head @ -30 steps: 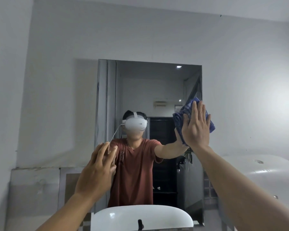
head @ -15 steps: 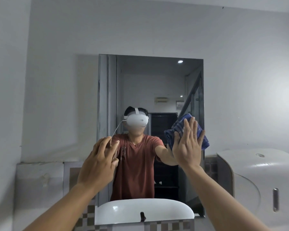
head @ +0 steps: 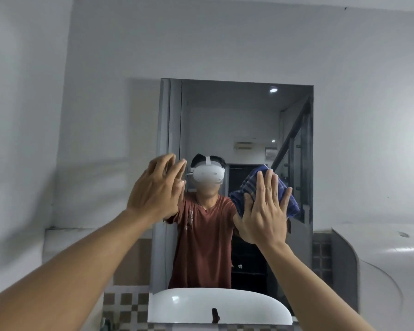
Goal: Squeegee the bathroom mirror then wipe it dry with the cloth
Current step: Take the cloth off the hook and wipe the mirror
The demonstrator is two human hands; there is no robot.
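Observation:
The rectangular bathroom mirror (head: pixel 239 120) hangs on the grey wall ahead and reflects a person in a red shirt. My right hand (head: pixel 264 211) lies flat with straight fingers, pressing a blue checked cloth (head: pixel 290 199) against the mirror's right half at mid height. The cloth bulges out around my fingers. My left hand (head: pixel 158 189) is raised near the mirror's left edge with fingers spread and slightly blurred; it holds nothing, and I cannot tell whether it touches the glass. No squeegee is in view.
A white basin (head: pixel 191 306) with a dark tap shows in the mirror's lower part. A white rounded appliance (head: pixel 380 259) stands at the right. Checkered tiles (head: pixel 127 304) run below the mirror, and a ledge (head: pixel 58 231) juts from the left wall.
My right hand has slid the cloth down and leftward across the mirror. My left hand has risen along the mirror's left edge. The view has tilted upward a little.

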